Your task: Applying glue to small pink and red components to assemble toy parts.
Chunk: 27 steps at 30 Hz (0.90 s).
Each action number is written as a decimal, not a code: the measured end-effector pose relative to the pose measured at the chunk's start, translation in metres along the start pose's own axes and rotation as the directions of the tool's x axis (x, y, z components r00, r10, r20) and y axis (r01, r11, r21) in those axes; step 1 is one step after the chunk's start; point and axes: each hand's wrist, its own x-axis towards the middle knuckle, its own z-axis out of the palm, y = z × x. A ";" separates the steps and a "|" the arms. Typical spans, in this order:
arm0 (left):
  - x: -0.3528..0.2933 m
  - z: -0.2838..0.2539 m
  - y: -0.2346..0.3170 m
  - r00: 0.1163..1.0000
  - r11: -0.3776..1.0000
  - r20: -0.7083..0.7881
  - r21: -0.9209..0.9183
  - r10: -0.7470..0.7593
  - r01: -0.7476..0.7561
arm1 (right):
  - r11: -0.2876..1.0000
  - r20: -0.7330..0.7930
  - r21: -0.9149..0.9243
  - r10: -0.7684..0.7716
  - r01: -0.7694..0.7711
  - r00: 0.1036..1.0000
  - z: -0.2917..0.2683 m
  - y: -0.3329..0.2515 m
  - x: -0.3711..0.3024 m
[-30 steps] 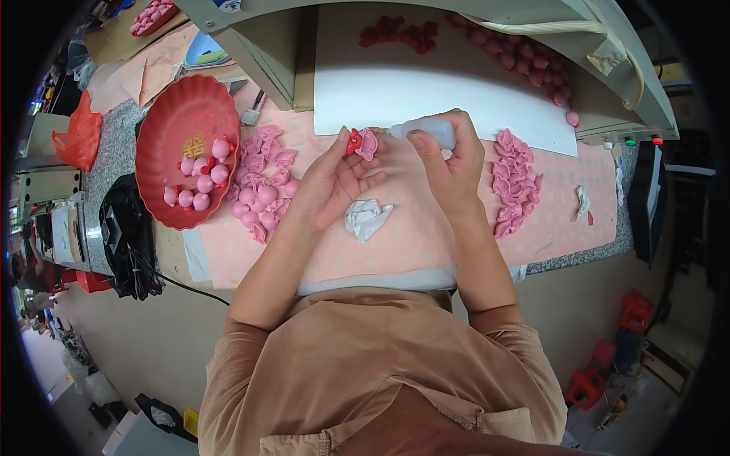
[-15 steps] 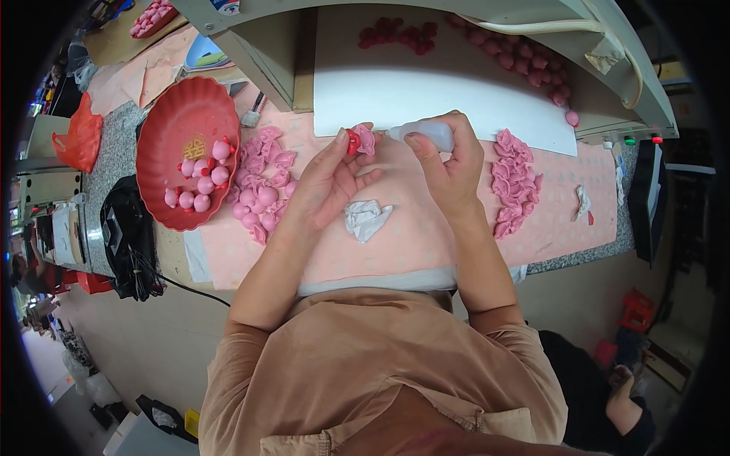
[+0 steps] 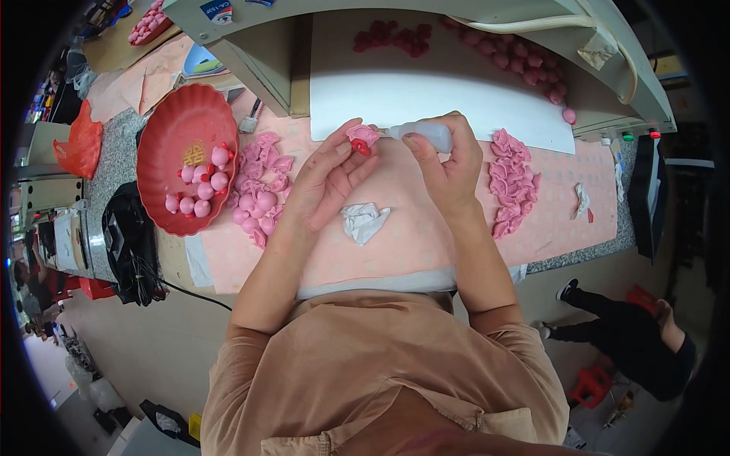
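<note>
In the head view, we take as landmark the crumpled white tissue (image 3: 366,223), lying on the pink cloth (image 3: 418,254). Beyond it and slightly left, we see the left hand (image 3: 333,173), its digits closed about a small pink ruffled piece (image 3: 365,134) with a red part (image 3: 360,147) on its near side, directly beyond the tissue. Beyond and right of the tissue, the right hand (image 3: 453,171) is wrapped round a translucent squeeze bottle (image 3: 427,136), its nozzle directed leftward at the ruffled piece; we cannot tell whether they touch. Left of the tissue, we note a heap of pink ruffles and balls (image 3: 265,200), then a scalloped red bowl (image 3: 179,121) bearing pink balls. Right of the tissue lies another pile of pink ruffles (image 3: 512,186).
</note>
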 end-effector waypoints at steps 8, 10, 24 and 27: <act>0.000 0.003 -0.001 0.999 0.999 -0.029 -0.019 0.032 -0.033 | 1.000 -0.003 -0.004 -0.015 0.015 1.000 -0.001 -0.001 0.000; 0.000 0.002 -0.001 0.999 0.999 -0.030 -0.024 0.038 -0.039 | 1.000 -0.001 -0.002 -0.018 0.018 1.000 -0.001 -0.001 0.001; 0.000 0.003 0.000 0.998 0.997 -0.031 -0.060 0.046 -0.047 | 0.999 -0.042 0.049 0.021 -0.019 0.999 -0.001 -0.001 0.000; -0.001 0.004 0.000 0.998 0.997 -0.045 -0.060 0.046 -0.048 | 0.998 -0.027 0.054 0.030 -0.029 0.999 0.000 0.001 -0.001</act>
